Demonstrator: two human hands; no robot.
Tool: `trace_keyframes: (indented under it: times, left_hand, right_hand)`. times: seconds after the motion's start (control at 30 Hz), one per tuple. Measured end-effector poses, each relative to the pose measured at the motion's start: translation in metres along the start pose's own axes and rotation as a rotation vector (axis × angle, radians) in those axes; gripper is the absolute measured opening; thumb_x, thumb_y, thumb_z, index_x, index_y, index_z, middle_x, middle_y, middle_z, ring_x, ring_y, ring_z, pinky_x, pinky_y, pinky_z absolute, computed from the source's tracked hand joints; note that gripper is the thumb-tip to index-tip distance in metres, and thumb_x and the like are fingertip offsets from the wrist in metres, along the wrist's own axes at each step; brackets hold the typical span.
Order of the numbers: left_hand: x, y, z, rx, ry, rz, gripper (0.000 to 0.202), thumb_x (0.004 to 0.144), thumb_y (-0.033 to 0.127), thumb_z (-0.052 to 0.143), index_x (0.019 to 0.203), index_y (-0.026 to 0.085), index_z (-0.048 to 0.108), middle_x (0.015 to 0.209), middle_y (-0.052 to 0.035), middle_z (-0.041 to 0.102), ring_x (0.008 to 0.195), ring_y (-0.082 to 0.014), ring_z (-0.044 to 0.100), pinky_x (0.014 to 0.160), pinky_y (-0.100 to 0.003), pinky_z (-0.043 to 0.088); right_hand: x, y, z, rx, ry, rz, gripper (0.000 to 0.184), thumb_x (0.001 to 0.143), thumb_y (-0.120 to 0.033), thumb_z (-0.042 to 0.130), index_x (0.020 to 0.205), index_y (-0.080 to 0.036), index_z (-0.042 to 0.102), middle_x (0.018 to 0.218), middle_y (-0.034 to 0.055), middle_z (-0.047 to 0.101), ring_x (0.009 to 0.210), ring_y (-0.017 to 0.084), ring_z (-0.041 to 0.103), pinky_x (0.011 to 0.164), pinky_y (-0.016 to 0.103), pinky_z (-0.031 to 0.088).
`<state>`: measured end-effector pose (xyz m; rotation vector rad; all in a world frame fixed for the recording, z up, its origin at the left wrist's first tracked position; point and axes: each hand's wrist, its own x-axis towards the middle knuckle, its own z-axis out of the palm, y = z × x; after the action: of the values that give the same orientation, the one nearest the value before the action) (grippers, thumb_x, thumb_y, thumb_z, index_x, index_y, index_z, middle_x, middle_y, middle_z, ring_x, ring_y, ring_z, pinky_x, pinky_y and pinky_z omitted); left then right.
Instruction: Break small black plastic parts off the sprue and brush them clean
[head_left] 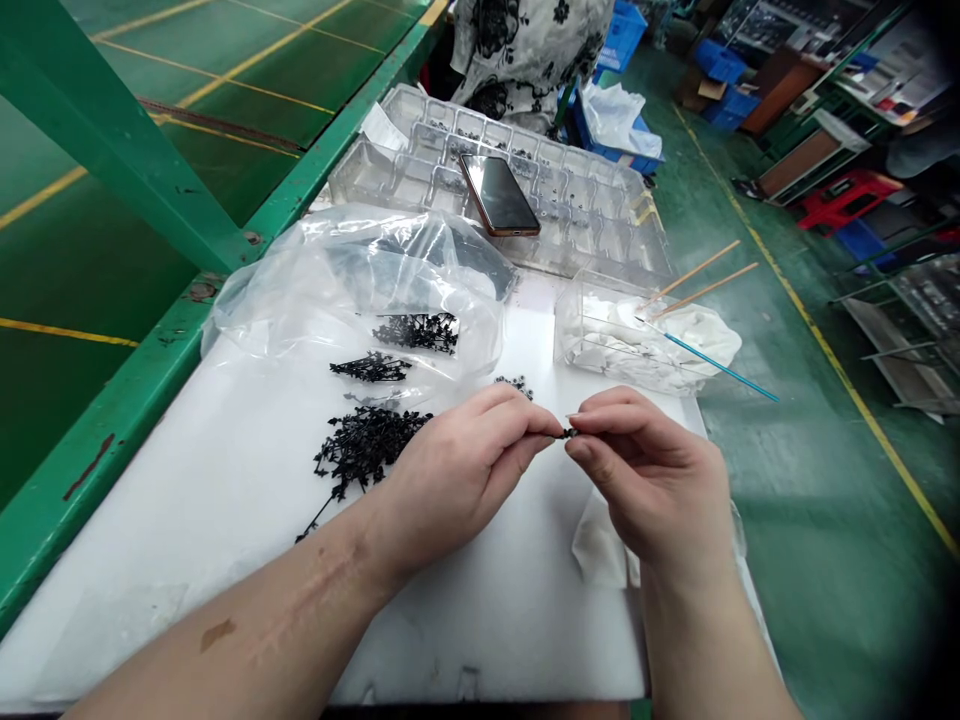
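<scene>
Over the white work surface point(525, 620), my left hand point(472, 460) and my right hand point(652, 460) meet at the fingertips. Both pinch one tiny black piece point(568, 433), mostly hidden by the fingers. A pile of thin black branched parts point(367, 445) lies left of my left hand. Two smaller bunches of them sit farther back, the nearer black bunch point(371, 367) and the farther black bunch point(420, 332), by a clear plastic bag point(300, 270). Just beyond my left fingers is a cluster of tiny dark bits point(517, 385).
A clear compartment tray point(592, 215) with small parts spans the back, a phone point(501, 195) resting on it. At right, a clear box point(592, 340) holds white cloth and thin sticks. A pale cloth point(600, 545) lies under my right wrist. A green frame point(247, 240) borders the left.
</scene>
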<state>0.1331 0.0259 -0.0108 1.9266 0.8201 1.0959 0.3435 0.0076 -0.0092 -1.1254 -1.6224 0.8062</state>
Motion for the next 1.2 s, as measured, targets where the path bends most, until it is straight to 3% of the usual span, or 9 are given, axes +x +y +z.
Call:
trace_keyframes:
  times: [0.47,0.6,0.7,0.9,1.0,1.1,1.2]
  left_hand:
    - [-0.001,0.0,-0.002,-0.01,0.013,-0.02,0.019,0.108,0.012,0.055,0.106,0.012,0.075,0.1,-0.0062,0.071,0.095,-0.0132,0.067,0.089,-0.021,0.05]
    - [0.0,0.002,-0.002,0.051,0.052,-0.129,0.006,0.103,0.014,0.064,0.104,0.015,0.07,0.095,-0.0012,0.072,0.086,-0.0123,0.065,0.082,-0.022,0.049]
    - [0.002,0.003,-0.004,0.019,0.022,-0.231,0.006,0.099,0.017,0.071,0.106,0.017,0.07,0.096,0.0007,0.074,0.082,-0.0124,0.064,0.076,-0.024,0.047]
    - [0.005,0.005,-0.009,-0.182,-0.005,-0.339,0.007,0.101,0.023,0.068,0.097,0.021,0.074,0.079,0.0042,0.066,0.07,-0.0115,0.055,0.068,-0.026,0.042]
    - [0.005,0.003,-0.007,-0.406,0.013,-0.441,0.013,0.101,0.032,0.07,0.095,0.021,0.074,0.077,0.0039,0.062,0.067,-0.0108,0.049,0.063,-0.026,0.038]
    - [0.004,0.0,-0.003,-0.708,0.051,-0.543,0.024,0.096,0.043,0.078,0.093,0.02,0.072,0.076,0.004,0.061,0.065,-0.0099,0.048,0.061,-0.025,0.038]
    - [0.004,-0.001,-0.001,-0.888,0.054,-0.645,0.033,0.089,0.049,0.084,0.09,0.019,0.069,0.08,0.0015,0.066,0.073,-0.0125,0.058,0.067,-0.025,0.043]
  right_hand:
    - [0.0,0.002,-0.002,0.038,-0.113,0.055,0.022,0.093,-0.018,0.079,0.109,-0.032,0.079,0.096,-0.0004,0.07,0.088,0.015,0.064,0.073,0.03,0.051]
    - [-0.001,0.001,-0.001,0.001,-0.091,0.015,0.017,0.091,-0.015,0.08,0.102,-0.028,0.077,0.094,-0.0001,0.069,0.086,0.015,0.064,0.072,0.03,0.05]
    - [-0.002,0.0,0.0,0.058,-0.065,0.004,0.012,0.092,-0.017,0.079,0.099,-0.026,0.075,0.093,0.0008,0.07,0.087,0.016,0.066,0.073,0.031,0.051]
    - [-0.001,0.003,0.0,0.147,-0.031,0.045,0.009,0.092,-0.017,0.08,0.095,-0.025,0.076,0.088,0.0014,0.071,0.081,0.017,0.067,0.072,0.032,0.052]
    - [0.0,0.005,0.004,0.206,-0.041,0.042,0.011,0.092,-0.017,0.08,0.097,-0.026,0.077,0.09,0.0011,0.071,0.083,0.017,0.068,0.073,0.032,0.054]
    - [0.003,0.007,0.011,0.152,-0.123,0.011,0.016,0.091,-0.016,0.08,0.101,-0.028,0.077,0.093,0.001,0.073,0.086,0.017,0.069,0.075,0.031,0.055]
    - [0.005,0.006,0.018,0.045,-0.223,-0.049,0.014,0.09,-0.016,0.08,0.098,-0.027,0.076,0.095,0.002,0.075,0.087,0.017,0.07,0.074,0.031,0.055]
